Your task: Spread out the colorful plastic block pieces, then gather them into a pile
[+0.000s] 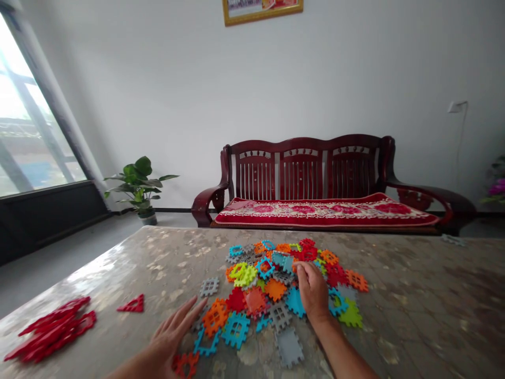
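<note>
A heap of colourful plastic interlocking building tiles (275, 289) lies on the table, in orange, blue, grey, red and lime green. My right hand (313, 292) is over the right part of the heap, its fingers curled in. A bit of orange shows at its fingertips, but whether it is held or lies in the heap I cannot tell. My left hand (173, 329) is at the heap's left edge with fingers stretched out, close to an orange window tile (215, 316) and a blue frame tile (206, 343). Under its palm side sits a red-orange tile (186, 364).
Several red pieces (53, 329) are piled at the table's left, with a red triangle piece (132, 304) nearby. A patterned cover lies over the table (418, 295). Beyond it stand a wooden bench (305, 179) and a potted plant (140, 184).
</note>
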Available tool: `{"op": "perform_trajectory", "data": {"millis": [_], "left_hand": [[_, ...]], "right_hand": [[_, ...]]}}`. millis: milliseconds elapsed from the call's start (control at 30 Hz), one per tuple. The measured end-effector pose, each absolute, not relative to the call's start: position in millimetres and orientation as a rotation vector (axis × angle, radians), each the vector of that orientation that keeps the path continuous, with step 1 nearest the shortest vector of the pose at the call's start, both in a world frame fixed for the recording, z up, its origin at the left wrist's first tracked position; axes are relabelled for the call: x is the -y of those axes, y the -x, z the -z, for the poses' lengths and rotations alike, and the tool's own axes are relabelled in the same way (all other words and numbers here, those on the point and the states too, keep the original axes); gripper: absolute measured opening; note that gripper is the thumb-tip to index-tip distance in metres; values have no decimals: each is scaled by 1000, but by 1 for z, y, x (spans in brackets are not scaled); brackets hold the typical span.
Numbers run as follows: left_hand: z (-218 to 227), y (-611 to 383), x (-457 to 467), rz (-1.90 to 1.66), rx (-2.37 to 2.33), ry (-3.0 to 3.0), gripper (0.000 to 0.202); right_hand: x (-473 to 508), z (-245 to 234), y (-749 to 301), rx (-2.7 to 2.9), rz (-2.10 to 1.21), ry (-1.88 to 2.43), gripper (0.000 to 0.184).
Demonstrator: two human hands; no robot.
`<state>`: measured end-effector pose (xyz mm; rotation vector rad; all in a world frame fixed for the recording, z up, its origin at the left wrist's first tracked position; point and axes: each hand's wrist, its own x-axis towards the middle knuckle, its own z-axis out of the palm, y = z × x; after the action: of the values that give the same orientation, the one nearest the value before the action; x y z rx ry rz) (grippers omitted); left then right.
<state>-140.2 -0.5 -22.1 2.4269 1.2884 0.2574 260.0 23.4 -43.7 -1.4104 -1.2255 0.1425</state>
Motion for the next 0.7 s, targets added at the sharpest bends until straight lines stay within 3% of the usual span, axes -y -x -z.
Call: {"op": "perform_trajectory", "data": {"millis": [67, 233, 333, 700], "left_hand": [[39, 154, 11, -205, -1356, -2545, 128], [55, 141, 13, -319, -1527, -2704, 91], [58, 117, 1, -400, -1486, -2744, 84], [56, 68, -33, -1006, -1473, -2262, 55]], "right_hand": [[-24, 43, -260, 1225, -146, 1413, 37], [-24, 44, -261, 1222, -142, 1405, 37], [-23, 44, -260, 1229, -138, 1403, 37], [-22, 42, -259, 1246, -175, 1484, 37]]}}
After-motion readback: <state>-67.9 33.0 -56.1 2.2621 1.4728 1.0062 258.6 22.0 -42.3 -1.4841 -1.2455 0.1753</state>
